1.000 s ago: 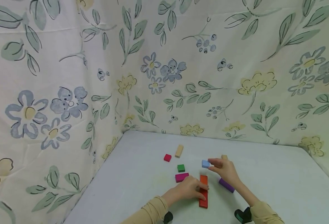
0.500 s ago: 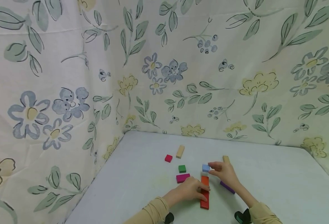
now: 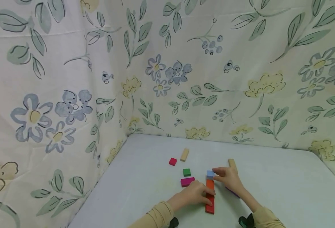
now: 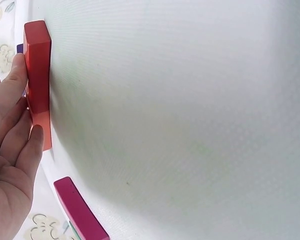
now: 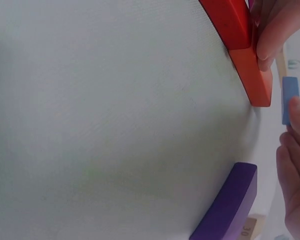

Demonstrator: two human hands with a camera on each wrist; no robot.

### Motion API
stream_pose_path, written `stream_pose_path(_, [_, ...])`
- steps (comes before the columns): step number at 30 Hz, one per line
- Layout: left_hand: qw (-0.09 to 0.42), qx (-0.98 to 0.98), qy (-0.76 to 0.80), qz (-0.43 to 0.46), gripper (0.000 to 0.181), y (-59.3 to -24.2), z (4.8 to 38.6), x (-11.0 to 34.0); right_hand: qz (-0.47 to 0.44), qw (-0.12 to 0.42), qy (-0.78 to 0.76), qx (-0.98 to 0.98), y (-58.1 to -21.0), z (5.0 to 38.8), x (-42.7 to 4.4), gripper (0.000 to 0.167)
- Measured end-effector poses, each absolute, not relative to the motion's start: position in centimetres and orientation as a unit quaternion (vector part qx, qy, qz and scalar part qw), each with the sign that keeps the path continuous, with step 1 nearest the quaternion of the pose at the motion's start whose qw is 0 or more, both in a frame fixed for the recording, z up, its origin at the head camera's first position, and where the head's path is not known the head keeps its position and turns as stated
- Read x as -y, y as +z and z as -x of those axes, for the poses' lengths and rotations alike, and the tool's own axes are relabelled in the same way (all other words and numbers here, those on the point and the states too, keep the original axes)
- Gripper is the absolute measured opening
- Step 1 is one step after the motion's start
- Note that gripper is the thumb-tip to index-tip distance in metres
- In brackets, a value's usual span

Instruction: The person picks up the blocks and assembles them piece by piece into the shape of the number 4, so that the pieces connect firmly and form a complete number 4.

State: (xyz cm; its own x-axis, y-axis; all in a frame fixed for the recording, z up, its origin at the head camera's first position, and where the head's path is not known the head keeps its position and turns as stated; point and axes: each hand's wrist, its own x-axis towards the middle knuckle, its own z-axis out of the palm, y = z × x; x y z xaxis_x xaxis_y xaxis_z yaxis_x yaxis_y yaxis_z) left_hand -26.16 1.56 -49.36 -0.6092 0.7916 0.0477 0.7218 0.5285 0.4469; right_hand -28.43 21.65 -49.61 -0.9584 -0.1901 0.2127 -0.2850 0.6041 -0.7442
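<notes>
A red block (image 3: pixel 210 209) and an orange block (image 3: pixel 210 183) lie end to end in one line on the white table. My left hand (image 3: pixel 192 193) holds them from the left, thumb at the red block and fingers at the orange one. With thumb and fingertips my right hand (image 3: pixel 228 179) pinches a small blue block (image 3: pixel 210 174) just beyond the orange block's far end. In the right wrist view the blue block (image 5: pixel 290 100) appears apart from the orange block (image 5: pixel 257 85); in the head view they overlap, so contact is unclear.
A purple block (image 5: pixel 232 202) lies right of the line, partly under my right forearm. Left are a magenta block (image 3: pixel 186 182) and a green block (image 3: pixel 186 172). Farther back sit a small crimson block (image 3: pixel 172 161) and two tan blocks, one left (image 3: pixel 184 154), one right (image 3: pixel 232 163). Patterned cloth hangs behind.
My right hand has brought the blue block nearer to me, up to the orange block's far end. My left hand stays on the red and orange blocks. The head view has shifted slightly.
</notes>
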Motion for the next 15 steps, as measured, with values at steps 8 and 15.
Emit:
stream_pose_path(8, [0.09, -0.873, 0.22, -0.426, 0.033, -49.31, 26.15, -1.63, -0.118, 0.046, 0.414, 0.901, -49.97, 28.38, -21.45, 0.028])
stream_pose_path(15, [0.098, -0.876, 0.216, -0.42, 0.034, -49.3, 26.1, -1.64, -0.105, 0.05, 0.4, 0.909, -50.18, 28.28, -21.23, 0.026])
